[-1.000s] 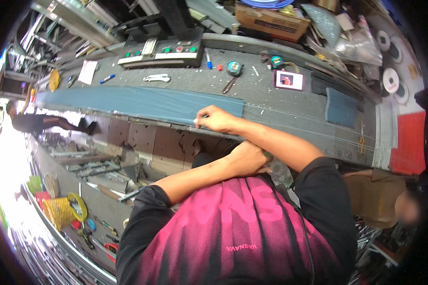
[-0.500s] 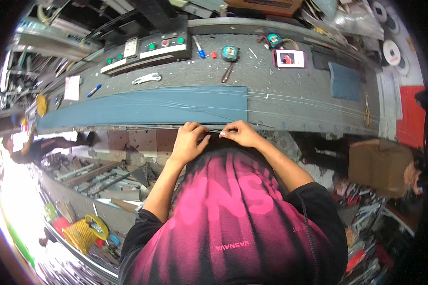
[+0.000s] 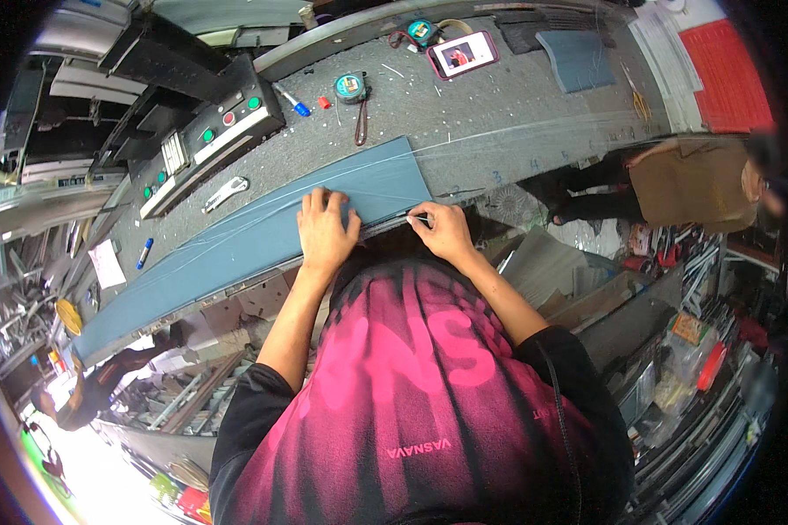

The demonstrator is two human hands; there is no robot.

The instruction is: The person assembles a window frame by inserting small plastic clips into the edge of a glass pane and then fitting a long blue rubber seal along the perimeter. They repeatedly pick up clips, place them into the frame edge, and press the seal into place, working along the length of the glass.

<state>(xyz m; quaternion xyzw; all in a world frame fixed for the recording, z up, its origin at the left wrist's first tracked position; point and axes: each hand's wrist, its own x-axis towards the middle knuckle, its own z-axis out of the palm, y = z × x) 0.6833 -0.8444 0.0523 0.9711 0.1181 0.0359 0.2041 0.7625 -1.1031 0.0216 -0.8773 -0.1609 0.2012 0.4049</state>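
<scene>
A long blue-grey strip of sheet lies along the near edge of the grey workbench, with thin white threads stretched over it. My left hand rests on the strip, fingers spread and laid flat. Near the strip's front right corner, my right hand has thumb and forefinger pinched on a thin white thread. The pinch sits right at the bench edge; the fingers partly hide the thread.
Toward the back lie a tape measure, a phone, a blue marker and a utility knife. A control box with buttons stands behind the strip. Scissors lie far right. Two other people are nearby.
My left hand has gone from the strip's front edge onto its top, its fingers opening flat. My right hand stays pinched near the edge. The whole view has turned, tilting the bench.
</scene>
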